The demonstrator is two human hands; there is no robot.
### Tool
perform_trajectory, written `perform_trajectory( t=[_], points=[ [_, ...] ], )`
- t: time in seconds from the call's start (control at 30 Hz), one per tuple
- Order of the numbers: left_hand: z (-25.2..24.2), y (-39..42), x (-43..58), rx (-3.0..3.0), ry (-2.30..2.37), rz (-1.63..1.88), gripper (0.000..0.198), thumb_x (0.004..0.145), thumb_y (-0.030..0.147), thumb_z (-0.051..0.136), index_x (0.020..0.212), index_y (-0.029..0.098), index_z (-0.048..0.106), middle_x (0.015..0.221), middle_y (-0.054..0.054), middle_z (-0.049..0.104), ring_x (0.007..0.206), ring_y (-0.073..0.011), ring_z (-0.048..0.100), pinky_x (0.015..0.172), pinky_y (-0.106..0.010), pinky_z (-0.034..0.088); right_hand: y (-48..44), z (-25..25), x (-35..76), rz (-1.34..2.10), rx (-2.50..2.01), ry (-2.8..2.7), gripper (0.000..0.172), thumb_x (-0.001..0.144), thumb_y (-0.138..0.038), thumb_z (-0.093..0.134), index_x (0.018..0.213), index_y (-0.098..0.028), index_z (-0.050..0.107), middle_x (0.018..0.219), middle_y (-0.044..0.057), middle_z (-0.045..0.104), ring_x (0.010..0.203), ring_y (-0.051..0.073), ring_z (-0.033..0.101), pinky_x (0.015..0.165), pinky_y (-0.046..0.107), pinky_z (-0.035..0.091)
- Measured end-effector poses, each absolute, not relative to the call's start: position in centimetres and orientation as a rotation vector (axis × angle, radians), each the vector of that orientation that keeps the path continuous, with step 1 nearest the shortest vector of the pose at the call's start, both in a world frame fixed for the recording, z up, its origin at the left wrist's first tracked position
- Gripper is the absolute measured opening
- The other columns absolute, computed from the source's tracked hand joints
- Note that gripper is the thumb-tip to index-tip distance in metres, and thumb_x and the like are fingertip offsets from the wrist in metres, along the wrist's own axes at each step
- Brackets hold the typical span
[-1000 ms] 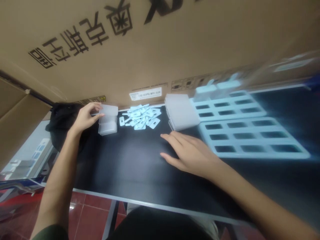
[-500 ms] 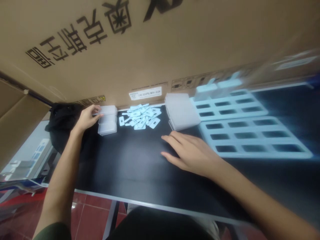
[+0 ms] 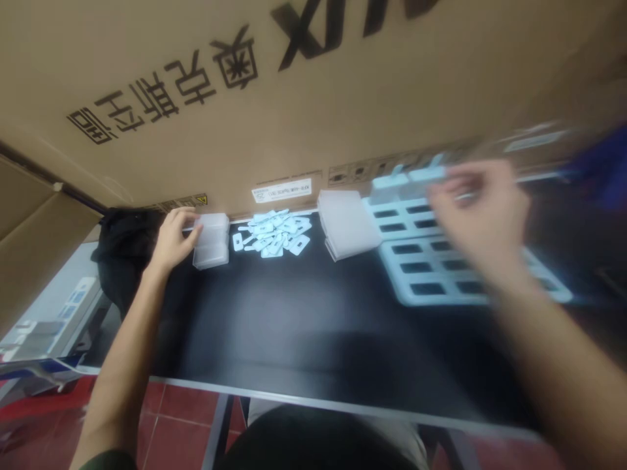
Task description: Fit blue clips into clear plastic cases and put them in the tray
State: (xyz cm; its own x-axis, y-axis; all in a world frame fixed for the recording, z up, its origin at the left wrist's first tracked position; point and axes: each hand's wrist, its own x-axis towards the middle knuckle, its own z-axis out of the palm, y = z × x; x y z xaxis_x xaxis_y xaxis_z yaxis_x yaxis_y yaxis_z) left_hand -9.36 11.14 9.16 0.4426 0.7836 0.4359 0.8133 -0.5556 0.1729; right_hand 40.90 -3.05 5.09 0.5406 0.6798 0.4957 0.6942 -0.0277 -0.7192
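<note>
At the table's back left, my left hand (image 3: pixel 175 238) has its thumb and fingers on the left edge of a translucent plastic container (image 3: pixel 211 249) with compartments. My right hand (image 3: pixel 484 212) is smeared by motion above the light blue trays with rectangular openings (image 3: pixel 402 294). Its fingertips are at the right end of one of two light blue lidded pieces with upright tabs (image 3: pixel 392 184); whether they grip it cannot be made out. Between the hands lie a pile of small light blue tags with slots (image 3: pixel 274 228) and a stack of whitish translucent sheets or sleeves (image 3: pixel 350 225).
A large cardboard box (image 3: pixel 294 124) with printed characters walls off the back of the black table (image 3: pixel 274 333). Black cloth (image 3: pixel 120 254) lies at the left end. Beyond it stands a white item with blue markings (image 3: pixel 76 303). Something blue (image 3: pixel 600 163) shows at the far right.
My right hand has moved right and away from me, from the bare tabletop to over the light blue trays. My left hand stays at the plastic container. The view has shifted slightly.
</note>
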Motion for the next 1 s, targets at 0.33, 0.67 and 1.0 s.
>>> perform_trajectory(
  t=[0.33, 0.67, 1.0],
  points=[
    [6.9, 0.9, -0.2, -3.032, -0.687, -0.445, 0.013, 0.100, 0.020, 0.054, 0.107, 0.020, 0.065, 0.110, -0.008, 0.074, 0.102, -0.0215, 0.067, 0.091, -0.037, 0.051, 2.5, 1.5, 45.4, 0.227, -2.179, -1.178, 0.052, 0.081, -0.047, 0.073, 0.110, -0.005, 0.065, 0.102, 0.019, 0.068, 0.084, 0.019, 0.055, 0.078, 0.037, 0.041],
    [3.4, -1.0, 3.1, -3.148, -0.520, -0.304, 0.020, 0.105, 0.024, 0.048, 0.104, 0.019, 0.067, 0.106, -0.009, 0.075, 0.094, -0.0193, 0.066, 0.083, -0.034, 0.048, 2.9, 0.7, 44.9, 0.013, -2.290, -1.374, 0.083, 0.094, -0.066, 0.047, 0.119, 0.013, 0.060, 0.106, 0.039, 0.065, 0.097, 0.032, 0.065, 0.074, 0.042, 0.037],
    [3.2, -2.1, 3.1, -3.164, -0.594, -0.333, 0.022, 0.106, 0.027, 0.048, 0.103, 0.019, 0.068, 0.101, -0.007, 0.075, 0.091, -0.0183, 0.067, 0.082, -0.033, 0.049, 2.9, 2.5, 44.5, 0.095, -2.255, -1.125, 0.074, 0.092, -0.059, 0.057, 0.128, 0.006, 0.053, 0.112, 0.039, 0.064, 0.097, 0.034, 0.063, 0.077, 0.042, 0.038]
  ],
)
